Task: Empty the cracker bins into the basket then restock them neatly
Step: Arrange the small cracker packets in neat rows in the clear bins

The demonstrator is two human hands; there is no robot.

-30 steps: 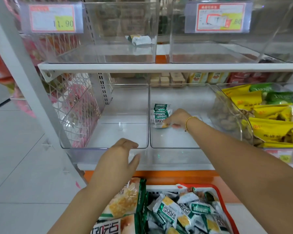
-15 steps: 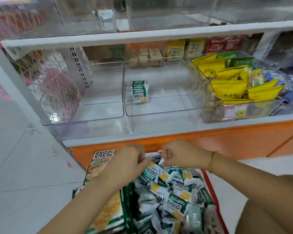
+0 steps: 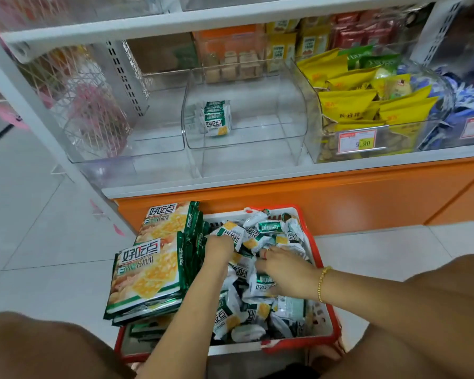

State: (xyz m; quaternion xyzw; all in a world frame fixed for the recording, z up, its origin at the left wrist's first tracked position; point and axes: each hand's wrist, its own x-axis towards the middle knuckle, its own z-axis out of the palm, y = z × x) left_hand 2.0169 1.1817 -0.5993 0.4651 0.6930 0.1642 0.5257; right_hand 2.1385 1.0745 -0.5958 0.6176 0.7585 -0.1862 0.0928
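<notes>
As packets (image 3: 268, 227) are being gathered: left hand (image 3: 219, 247) gripping packets; right hand (image 3: 285, 276) grip indeterminate.
Risk: stack (image 3: 215, 117) being knocked over during placement.

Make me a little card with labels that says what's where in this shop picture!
basket: red, on the floor below the shelf
packets: small, green and white, heaped in the basket
big bags: stacked at the basket's left edge
left hand: in the heap, grip hidden
right hand: in the heap, grip hidden
middle bin: one short stack of packets
left bin: no packets showing
right bin: yellow bags
</notes>
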